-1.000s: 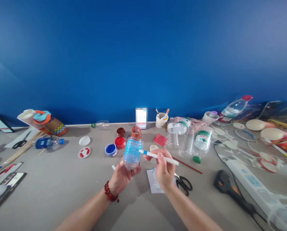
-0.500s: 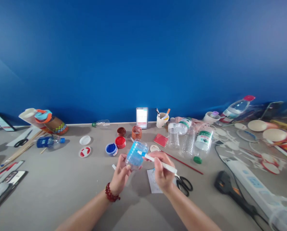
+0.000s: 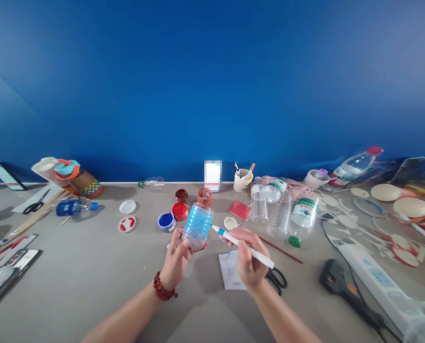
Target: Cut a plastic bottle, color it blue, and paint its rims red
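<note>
Through the head camera, from my distant post, I see the left hand point(image 3: 178, 256) clamped around the near end of a clear bottle point(image 3: 198, 222), held tilted above the table point(image 3: 91, 271), much of its ribbed side light blue. The right hand point(image 3: 251, 255) pinches a white marker point(image 3: 260, 257) like a pen, its blue end aimed at the bottle's right side; whether the tip touches the plastic, I cannot tell. The step in hand, as I judge it, is colouring the bottle blue, with the gripped end largely clear. The next stroke would, to my mind, call for a firm left grip, a small turn of the bottle and a light tip on the curve. Just beyond the bottle stands an orange jar point(image 3: 204, 196); left of it sit a red jar point(image 3: 180, 211) and a blue jar point(image 3: 166, 221). A sheet point(image 3: 229, 272) lies below the right hand, near scissors point(image 3: 279, 276) partly hidden by it.
</note>
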`<state>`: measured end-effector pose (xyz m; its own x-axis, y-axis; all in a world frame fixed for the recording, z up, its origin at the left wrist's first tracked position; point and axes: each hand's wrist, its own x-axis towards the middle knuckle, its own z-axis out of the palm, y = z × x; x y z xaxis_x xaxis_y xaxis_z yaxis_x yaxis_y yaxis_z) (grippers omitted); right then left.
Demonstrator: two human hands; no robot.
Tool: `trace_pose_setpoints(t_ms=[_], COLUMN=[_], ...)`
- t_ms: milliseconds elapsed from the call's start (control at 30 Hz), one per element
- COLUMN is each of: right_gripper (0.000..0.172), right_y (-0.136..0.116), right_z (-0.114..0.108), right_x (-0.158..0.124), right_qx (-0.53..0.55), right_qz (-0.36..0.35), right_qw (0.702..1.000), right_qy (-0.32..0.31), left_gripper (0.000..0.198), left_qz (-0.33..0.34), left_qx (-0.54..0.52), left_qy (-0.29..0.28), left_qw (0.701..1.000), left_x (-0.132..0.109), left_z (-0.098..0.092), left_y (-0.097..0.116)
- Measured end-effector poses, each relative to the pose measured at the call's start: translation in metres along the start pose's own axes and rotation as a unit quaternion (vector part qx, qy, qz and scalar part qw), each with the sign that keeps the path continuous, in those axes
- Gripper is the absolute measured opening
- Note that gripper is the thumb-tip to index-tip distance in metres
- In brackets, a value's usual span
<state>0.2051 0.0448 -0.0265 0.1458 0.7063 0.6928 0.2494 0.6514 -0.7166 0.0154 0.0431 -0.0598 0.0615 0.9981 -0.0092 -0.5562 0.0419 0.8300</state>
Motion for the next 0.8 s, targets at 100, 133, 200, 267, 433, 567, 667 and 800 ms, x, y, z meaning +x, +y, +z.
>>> trace_pose_setpoints(t_ms=[100,133,200,267,433,567,667,800], right_gripper=[0.018,0.018,0.019,0.019,0.021,0.022,0.023,0.023], right_y=[0.0034,0.0035,0.0029,0.0018,0.0027,0.0038,0.0027,0.0024], right_z=[-0.0019,-0.0021,-0.0019,-0.0014,-0.0009,-0.0010,-0.0009,-0.0010], right_x=[0.0004,0.0010,0.0024,0.0032,0.0024,0.0029,0.0039,0.0043], right_qx=[0.053,0.057,0.047,0.019,-0.011,-0.014,-0.004,-0.003], right_qz=[0.031,0.033,0.027,0.015,-0.019,-0.025,-0.040,-0.042], right_qw=[0.998,0.998,0.998,0.999,0.997,0.998,0.995,0.996], right_qy=[-0.002,-0.006,-0.021,-0.040,-0.073,-0.059,-0.087,-0.079], left_gripper=[0.030,0.031,0.030,0.029,0.027,0.027,0.026,0.026], left_qz=[-0.059,-0.069,-0.078,-0.082,-0.088,-0.093,-0.089,-0.094], left_qx=[-0.056,-0.067,-0.082,-0.086,-0.081,-0.082,-0.083,-0.089], left_qy=[-0.008,-0.009,-0.007,-0.004,-0.006,-0.009,-0.014,-0.022], left_qw=[0.997,0.995,0.994,0.993,0.993,0.992,0.992,0.991], left_x=[0.0004,0.0001,-0.0011,-0.0023,-0.0034,-0.0037,-0.0038,-0.0039], left_z=[0.0063,0.0082,0.0108,0.0117,0.0098,0.0081,0.0069,0.0065], left_y=[0.0050,0.0062,0.0077,0.0080,0.0072,0.0056,0.0035,0.0028])
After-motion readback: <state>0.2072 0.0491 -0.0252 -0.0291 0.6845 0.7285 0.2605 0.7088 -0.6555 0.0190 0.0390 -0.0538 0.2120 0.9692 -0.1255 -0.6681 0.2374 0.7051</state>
